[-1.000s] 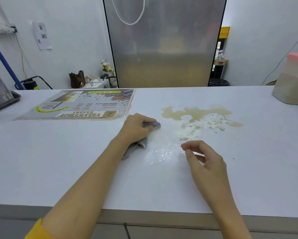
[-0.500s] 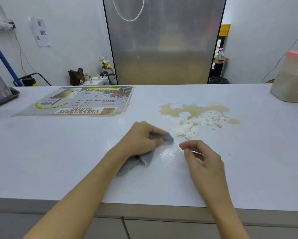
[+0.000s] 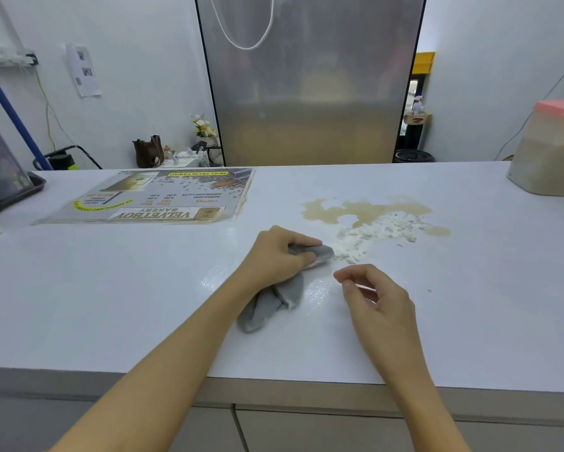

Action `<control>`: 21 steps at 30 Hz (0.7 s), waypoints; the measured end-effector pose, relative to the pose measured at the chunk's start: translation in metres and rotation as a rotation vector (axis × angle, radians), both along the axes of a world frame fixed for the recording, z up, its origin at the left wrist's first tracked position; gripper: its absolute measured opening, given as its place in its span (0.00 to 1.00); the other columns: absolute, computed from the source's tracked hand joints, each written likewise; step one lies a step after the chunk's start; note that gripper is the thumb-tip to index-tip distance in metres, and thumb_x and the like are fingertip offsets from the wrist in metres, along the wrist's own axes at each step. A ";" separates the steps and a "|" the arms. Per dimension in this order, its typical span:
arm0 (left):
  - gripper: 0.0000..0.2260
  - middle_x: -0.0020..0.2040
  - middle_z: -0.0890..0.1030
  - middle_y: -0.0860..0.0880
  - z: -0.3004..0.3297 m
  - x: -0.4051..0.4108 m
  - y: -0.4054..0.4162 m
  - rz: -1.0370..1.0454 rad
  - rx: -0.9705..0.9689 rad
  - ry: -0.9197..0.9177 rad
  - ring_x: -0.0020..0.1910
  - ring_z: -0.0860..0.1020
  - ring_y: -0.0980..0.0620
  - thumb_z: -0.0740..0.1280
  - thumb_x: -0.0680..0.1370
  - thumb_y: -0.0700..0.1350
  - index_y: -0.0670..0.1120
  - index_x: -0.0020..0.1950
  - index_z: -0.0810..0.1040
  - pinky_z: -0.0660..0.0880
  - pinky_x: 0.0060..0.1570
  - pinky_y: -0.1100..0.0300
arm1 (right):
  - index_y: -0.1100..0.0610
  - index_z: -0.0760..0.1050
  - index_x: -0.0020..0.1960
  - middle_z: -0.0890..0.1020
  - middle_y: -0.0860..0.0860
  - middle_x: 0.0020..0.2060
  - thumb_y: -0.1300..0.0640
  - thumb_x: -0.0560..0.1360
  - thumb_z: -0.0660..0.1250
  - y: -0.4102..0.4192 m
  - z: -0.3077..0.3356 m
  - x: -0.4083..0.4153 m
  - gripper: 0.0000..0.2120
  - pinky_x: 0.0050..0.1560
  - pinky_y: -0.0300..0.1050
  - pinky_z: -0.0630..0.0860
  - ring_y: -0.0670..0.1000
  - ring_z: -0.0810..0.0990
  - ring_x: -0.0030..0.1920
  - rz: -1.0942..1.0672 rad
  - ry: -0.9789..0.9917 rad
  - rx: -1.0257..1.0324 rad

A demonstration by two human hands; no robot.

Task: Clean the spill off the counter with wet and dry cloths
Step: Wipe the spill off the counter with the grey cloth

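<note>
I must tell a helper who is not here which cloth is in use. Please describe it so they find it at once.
On the white counter, look just left of the brown spill with white powder. The grey cloth lies there, bunched under the left hand, which grips it. It is the only fabric on the counter.

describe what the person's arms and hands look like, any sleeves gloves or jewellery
Both forearms are bare right down to the frame's lower edge; no sleeve shows in this view. The left hand and the right hand wear no gloves, and no ring, watch or bracelet is visible on either. The right hand's visible nail is short and unpainted. No markings show on either arm.
</note>
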State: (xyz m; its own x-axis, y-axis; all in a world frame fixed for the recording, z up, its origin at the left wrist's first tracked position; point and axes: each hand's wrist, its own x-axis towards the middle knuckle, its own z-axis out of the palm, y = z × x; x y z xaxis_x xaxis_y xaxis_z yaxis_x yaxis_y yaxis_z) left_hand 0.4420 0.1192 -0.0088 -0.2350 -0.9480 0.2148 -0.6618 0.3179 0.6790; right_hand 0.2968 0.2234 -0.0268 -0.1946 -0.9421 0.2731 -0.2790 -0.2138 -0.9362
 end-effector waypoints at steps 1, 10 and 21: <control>0.12 0.53 0.83 0.54 0.001 0.005 0.007 0.017 0.015 0.099 0.54 0.77 0.60 0.70 0.73 0.42 0.49 0.56 0.82 0.69 0.51 0.78 | 0.47 0.77 0.41 0.81 0.39 0.45 0.62 0.76 0.62 0.000 0.000 0.000 0.12 0.50 0.34 0.70 0.39 0.77 0.48 0.000 -0.011 -0.004; 0.09 0.53 0.76 0.48 -0.005 0.055 0.035 0.468 -0.035 0.034 0.55 0.72 0.47 0.60 0.77 0.39 0.48 0.54 0.76 0.62 0.48 0.62 | 0.47 0.78 0.42 0.82 0.36 0.44 0.63 0.76 0.62 0.001 0.000 -0.003 0.13 0.45 0.23 0.69 0.41 0.78 0.52 -0.021 -0.093 -0.026; 0.24 0.68 0.61 0.40 -0.013 -0.092 0.002 0.438 0.043 -0.040 0.67 0.60 0.41 0.60 0.73 0.37 0.36 0.69 0.60 0.54 0.68 0.56 | 0.49 0.78 0.43 0.83 0.40 0.44 0.65 0.76 0.62 -0.006 0.005 -0.041 0.12 0.43 0.25 0.71 0.36 0.79 0.47 -0.164 -0.161 -0.097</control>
State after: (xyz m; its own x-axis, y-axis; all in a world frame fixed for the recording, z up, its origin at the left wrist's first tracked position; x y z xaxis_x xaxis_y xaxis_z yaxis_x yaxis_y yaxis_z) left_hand 0.3501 0.1209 -0.0215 0.1839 -0.9678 0.1721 -0.7537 -0.0264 0.6567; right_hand 0.2560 0.2172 -0.0218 -0.3912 -0.8651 0.3139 -0.1661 -0.2691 -0.9487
